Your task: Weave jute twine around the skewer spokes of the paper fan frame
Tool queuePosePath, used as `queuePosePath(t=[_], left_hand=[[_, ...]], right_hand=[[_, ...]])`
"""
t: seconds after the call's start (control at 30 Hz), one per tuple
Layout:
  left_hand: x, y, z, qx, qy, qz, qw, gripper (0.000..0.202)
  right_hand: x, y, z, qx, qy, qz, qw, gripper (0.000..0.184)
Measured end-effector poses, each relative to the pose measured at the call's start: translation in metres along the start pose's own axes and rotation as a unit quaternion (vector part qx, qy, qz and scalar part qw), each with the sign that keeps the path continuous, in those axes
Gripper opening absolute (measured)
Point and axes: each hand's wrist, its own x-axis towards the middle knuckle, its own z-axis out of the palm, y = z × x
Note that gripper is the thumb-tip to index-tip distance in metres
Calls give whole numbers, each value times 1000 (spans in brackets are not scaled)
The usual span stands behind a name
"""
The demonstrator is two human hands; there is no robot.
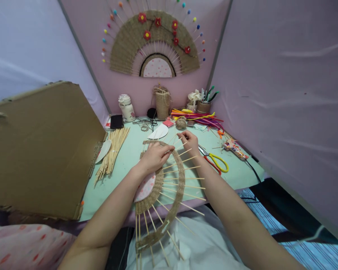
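A half-round fan frame (181, 176) of thin wooden sticks and woven brown twine lies tilted over the table's front edge, partly above my lap. Its inner half-disc (145, 188) is white with pink spots, edged by a woven band. My left hand (156, 156) is closed on the upper part of the outer woven band, thumb and fingers pressing it. Just beyond the stick tips, my right hand (189, 141) pinches a thin strand between thumb and forefinger; its exact kind is too fine to tell. The left hand hides part of the weave.
Loose sticks (112, 153) and cardboard (45, 150) lie left. Scissors (218, 162) and a glue gun (235, 148) are at right. Behind stand a bottle (126, 108), a twine spool (162, 105), pipe cleaners (197, 116) and a twine ball (181, 123). A finished fan (124, 48) hangs above.
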Motion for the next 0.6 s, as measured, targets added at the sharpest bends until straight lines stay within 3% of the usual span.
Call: queuePosePath(t=[0.4, 0.6], left_hand=[[3, 4, 2, -18, 9, 23, 1000, 34], [3, 6, 2, -11, 2, 12, 1000, 36]], right_hand=[[18, 15, 2, 68, -44, 55, 995, 32], [5, 22, 18, 107, -166, 150, 969, 30]])
